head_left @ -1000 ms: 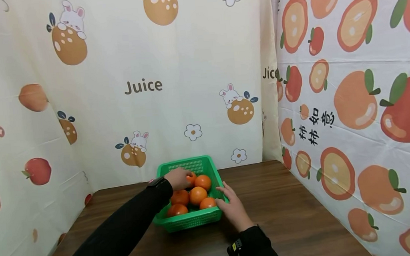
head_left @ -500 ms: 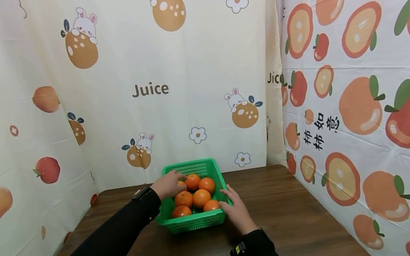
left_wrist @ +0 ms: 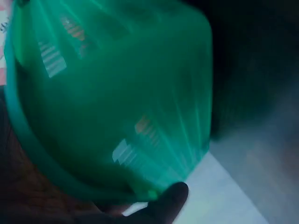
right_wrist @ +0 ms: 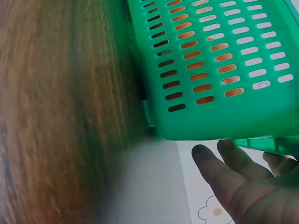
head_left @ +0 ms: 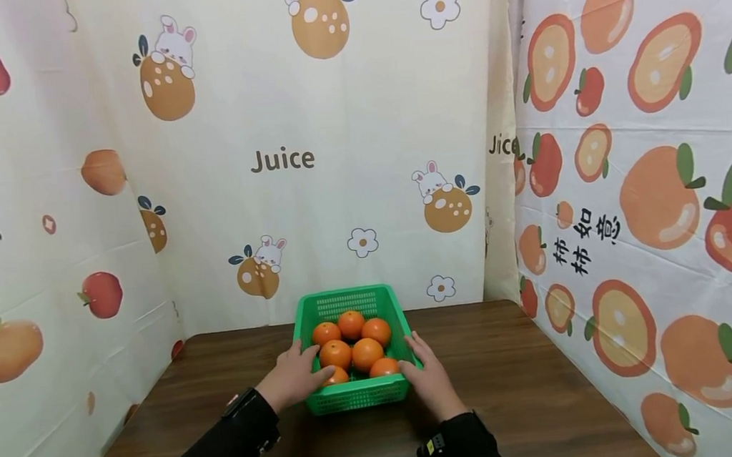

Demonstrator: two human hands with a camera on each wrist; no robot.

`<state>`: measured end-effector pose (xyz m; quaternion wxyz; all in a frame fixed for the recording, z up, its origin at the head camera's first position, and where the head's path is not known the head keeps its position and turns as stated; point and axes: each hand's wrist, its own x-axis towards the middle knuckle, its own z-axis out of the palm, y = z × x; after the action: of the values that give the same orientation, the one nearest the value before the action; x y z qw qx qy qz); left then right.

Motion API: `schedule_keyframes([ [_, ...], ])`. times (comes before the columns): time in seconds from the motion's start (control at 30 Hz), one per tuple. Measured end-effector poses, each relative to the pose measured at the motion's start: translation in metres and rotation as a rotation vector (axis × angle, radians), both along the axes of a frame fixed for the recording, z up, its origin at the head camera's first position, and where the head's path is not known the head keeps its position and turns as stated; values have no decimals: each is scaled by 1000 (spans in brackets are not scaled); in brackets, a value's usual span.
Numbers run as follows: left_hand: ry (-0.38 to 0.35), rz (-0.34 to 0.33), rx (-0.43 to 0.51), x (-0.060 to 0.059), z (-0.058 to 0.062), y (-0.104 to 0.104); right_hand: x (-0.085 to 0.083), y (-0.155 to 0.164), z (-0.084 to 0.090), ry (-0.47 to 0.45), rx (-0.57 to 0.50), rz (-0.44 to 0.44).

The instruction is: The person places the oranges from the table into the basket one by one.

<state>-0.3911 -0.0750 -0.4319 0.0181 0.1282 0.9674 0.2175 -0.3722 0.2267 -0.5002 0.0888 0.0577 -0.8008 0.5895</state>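
A green plastic basket [head_left: 359, 399] with slotted walls stands on the table, holding several oranges [head_left: 366, 355]. My left hand [head_left: 295, 377] is at the basket's left rim, thumb reaching over the near left corner. In the left wrist view the blurred green wall [left_wrist: 107, 93] fills much of the picture, with a fingertip [left_wrist: 176, 198] right at the rim. On the opposite side my right hand [head_left: 432, 382] lies along the right rim, fingers spread. The right wrist view shows its extended fingers [right_wrist: 216, 171] beside the slotted basket wall [right_wrist: 233, 112].
The dark wooden table [head_left: 480, 363] extends around the basket. A printed cloth [head_left: 363, 186] hangs close behind the basket, and more fruit-patterned cloth [head_left: 607, 252] closes off the right side. Another cloth [head_left: 57, 245] hangs at the left.
My left hand has let go of an orange among the fruit in the basket and moved back to the left rim. My right hand stays by the right rim. The head view has shifted slightly.
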Motion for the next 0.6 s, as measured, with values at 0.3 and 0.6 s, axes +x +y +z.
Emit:
schedule_keyframes([
  [0.3, 121, 82, 50, 11, -21, 8, 5, -1, 2, 2, 44, -8],
  [0.6, 167, 107, 82, 10, -24, 7, 9, -5, 2, -30, 74, -14],
])
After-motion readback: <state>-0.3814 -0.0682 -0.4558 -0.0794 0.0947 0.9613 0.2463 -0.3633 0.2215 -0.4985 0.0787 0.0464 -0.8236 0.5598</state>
